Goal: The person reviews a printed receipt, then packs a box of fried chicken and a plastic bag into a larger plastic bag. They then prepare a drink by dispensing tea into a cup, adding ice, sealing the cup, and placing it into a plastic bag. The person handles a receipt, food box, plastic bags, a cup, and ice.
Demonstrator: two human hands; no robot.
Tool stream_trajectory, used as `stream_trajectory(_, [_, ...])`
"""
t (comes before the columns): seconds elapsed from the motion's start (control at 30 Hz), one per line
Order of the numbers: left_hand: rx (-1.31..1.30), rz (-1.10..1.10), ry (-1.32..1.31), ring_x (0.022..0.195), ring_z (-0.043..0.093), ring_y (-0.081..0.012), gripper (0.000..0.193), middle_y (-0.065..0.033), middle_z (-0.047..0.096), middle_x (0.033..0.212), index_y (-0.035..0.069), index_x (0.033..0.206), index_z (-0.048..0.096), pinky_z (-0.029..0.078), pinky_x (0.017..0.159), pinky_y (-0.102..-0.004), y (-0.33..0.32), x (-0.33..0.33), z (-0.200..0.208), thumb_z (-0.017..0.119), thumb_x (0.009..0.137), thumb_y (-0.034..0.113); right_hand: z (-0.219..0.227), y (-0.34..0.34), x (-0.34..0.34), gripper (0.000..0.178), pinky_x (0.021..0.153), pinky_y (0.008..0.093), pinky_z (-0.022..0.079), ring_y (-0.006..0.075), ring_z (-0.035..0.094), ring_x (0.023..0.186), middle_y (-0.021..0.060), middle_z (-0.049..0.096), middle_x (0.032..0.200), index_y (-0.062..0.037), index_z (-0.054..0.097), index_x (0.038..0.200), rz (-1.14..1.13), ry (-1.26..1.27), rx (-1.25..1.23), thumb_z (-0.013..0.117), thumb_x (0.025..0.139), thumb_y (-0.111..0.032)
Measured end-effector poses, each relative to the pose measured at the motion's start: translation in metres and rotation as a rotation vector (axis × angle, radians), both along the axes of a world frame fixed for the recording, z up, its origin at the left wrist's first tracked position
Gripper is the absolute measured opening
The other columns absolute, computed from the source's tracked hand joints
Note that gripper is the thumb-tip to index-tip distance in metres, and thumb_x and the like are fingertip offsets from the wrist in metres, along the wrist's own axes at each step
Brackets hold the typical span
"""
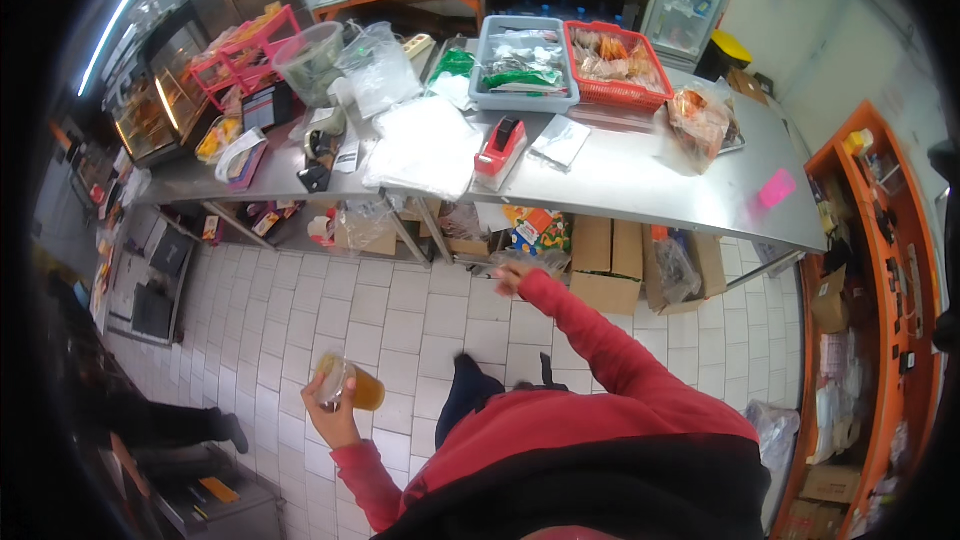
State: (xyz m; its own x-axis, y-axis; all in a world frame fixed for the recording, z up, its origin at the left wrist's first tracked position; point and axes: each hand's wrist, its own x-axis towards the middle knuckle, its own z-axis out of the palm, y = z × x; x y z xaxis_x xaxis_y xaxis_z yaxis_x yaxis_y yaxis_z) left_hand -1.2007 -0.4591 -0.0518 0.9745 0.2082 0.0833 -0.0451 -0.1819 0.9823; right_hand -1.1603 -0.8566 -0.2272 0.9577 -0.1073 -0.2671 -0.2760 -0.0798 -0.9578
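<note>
My left hand [335, 415] is wrapped round a clear plastic cup [368, 390] of amber drink, tilted, with a clear domed lid [331, 376] at its upper left end. The cup is over the tiled floor, away from the steel table. Out in front, my right hand [511, 279] hovers by the table's front edge, near the lower shelf. Its fingers are small and blurred, so whether they hold anything is unclear. On the tabletop beyond lie a red tape dispenser [500, 152] and a stack of white plastic bags [425, 148].
The steel table [640, 165] spans the front, bearing a blue-grey basket [483, 90], a red basket [665, 92] and a pink cup [776, 188]. Cardboard boxes [606, 290] sit beneath. An orange shelf [868, 340] stands at right. Another person's dark-clad leg [190, 426] is at lower left.
</note>
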Motion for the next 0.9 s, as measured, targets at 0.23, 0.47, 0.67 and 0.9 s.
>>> stream_trajectory(0.23, [0.135,-0.133,-0.059,0.115,0.045,-0.0236,0.069,-0.0112,0.044,0.122,0.005,0.124,0.043,0.042,0.093,-0.0339,-0.047,0.161,-0.043,0.081,0.067,0.015,0.089,-0.091,0.156,0.017,0.058,0.03,0.048,0.0176,0.058,0.067,0.0088,0.057,0.08,-0.0062,0.048,0.101,-0.792,-0.575,-0.455,0.056,0.089,-0.015])
stream_trajectory(0.47, [-0.059,-0.63,-0.165,0.118,0.045,-0.0226,0.086,-0.0098,0.04,0.127,0.007,0.13,0.034,0.042,0.097,-0.0353,-0.17,0.34,-0.028,0.084,0.06,0.007,0.02,-0.225,0.188,0.013,0.078,0.0371,0.045,0.0306,0.054,0.088,0.0077,0.064,0.089,-0.0189,0.065,0.091,-0.444,0.112,-1.175,0.061,0.079,-0.013])
stream_trajectory(0.67, [-0.033,-0.954,-0.127,0.119,0.045,-0.0236,0.092,-0.0121,0.041,0.127,0.009,0.132,0.029,0.042,0.097,-0.0364,-0.27,0.426,-0.034,0.084,0.059,0.006,0.014,-0.232,0.202,0.012,0.075,0.0391,0.043,0.0291,0.055,0.087,0.0143,0.06,0.084,-0.0244,0.066,0.087,-0.579,0.333,-1.291,0.066,0.078,-0.031])
stream_trajectory(0.9, [-0.174,-1.024,-0.111,0.117,0.048,-0.0257,0.096,-0.015,0.045,0.124,0.011,0.134,0.022,0.043,0.097,-0.0369,-0.385,0.448,-0.076,0.082,0.06,0.003,0.05,-0.242,0.195,0.026,0.079,0.037,0.039,0.0272,0.05,0.092,-0.0001,0.064,0.086,-0.0195,0.063,0.087,-0.399,0.262,-1.153,0.076,0.067,-0.031])
